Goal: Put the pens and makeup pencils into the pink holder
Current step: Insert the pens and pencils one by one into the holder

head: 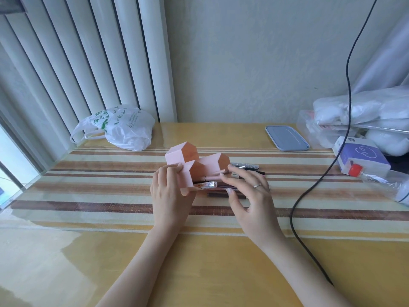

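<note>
Pink holder [194,165] is lying tipped at the table's [221,273] centre, the left hand [170,196] gripping its near compartment while the right hand [247,191], fingers spread loose, is reaching over the pens [223,191] at its three o'clock, so the next move, I'd judge, is pinching one.

One pink holder [188,161], two hands, several pens [221,187].
</note>
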`<state>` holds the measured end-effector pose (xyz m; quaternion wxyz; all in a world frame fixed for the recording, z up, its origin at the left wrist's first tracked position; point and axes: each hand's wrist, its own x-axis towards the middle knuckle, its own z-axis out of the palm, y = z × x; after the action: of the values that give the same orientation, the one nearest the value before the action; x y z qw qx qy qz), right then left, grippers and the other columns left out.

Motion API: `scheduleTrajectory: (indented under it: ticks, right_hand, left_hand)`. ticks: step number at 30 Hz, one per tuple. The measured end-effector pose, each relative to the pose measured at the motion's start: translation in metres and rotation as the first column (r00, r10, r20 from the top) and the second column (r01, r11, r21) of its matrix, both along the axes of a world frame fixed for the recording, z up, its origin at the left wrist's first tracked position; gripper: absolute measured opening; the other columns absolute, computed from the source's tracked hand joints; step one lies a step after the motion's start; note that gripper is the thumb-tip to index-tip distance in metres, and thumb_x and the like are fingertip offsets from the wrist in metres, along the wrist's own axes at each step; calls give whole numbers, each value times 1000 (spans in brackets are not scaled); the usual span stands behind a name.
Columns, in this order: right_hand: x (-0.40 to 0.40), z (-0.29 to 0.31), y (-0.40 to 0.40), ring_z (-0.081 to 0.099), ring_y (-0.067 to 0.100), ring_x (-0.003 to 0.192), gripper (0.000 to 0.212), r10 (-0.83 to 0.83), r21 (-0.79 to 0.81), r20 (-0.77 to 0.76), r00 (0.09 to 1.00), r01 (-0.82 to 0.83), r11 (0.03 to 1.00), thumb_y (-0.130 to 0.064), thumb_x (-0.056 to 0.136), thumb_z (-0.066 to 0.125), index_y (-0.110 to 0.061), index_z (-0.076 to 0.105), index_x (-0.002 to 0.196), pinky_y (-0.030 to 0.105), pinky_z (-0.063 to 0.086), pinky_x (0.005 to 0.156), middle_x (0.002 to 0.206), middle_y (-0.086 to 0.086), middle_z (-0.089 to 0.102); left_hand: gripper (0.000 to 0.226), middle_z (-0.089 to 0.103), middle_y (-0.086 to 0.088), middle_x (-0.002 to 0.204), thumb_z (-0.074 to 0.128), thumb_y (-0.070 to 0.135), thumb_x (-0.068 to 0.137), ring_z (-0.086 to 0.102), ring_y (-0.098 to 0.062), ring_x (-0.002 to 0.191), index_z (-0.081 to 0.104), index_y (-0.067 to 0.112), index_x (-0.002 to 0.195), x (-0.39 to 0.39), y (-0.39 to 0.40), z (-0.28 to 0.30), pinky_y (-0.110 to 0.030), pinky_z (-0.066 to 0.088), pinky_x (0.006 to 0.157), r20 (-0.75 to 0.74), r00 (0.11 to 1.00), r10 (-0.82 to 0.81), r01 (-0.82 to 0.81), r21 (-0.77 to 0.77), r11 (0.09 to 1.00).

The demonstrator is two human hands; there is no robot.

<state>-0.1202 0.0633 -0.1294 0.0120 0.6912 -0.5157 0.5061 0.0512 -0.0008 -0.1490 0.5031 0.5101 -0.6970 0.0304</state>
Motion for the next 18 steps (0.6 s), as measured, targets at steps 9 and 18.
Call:
scheduleTrajectory:
  ticks: [9,18]
  right_hand:
    - [-12,-2,-4,55,27,90,25,-274,-16,25,961,274,962,3,83,54,-15,49,100,41,48,74,95,3,60]
    - [-22,-15,-3,47,22,105,14,-274,404,-364,890,416,815,-14,93,48,-21,52,105,35,41,77,112,-2,58]
  left_hand:
    - [53,54,-14,99,53,47,68,48,-32,93,46,12,107,2,-2,1,-35,35,81,-27,999,17,-17,20,1000]
    - [52,53,-11,98,55,45,64,51,-35,91,42,17,106,3,-3,2,-37,38,78,-98,995,31,-27,46,999]
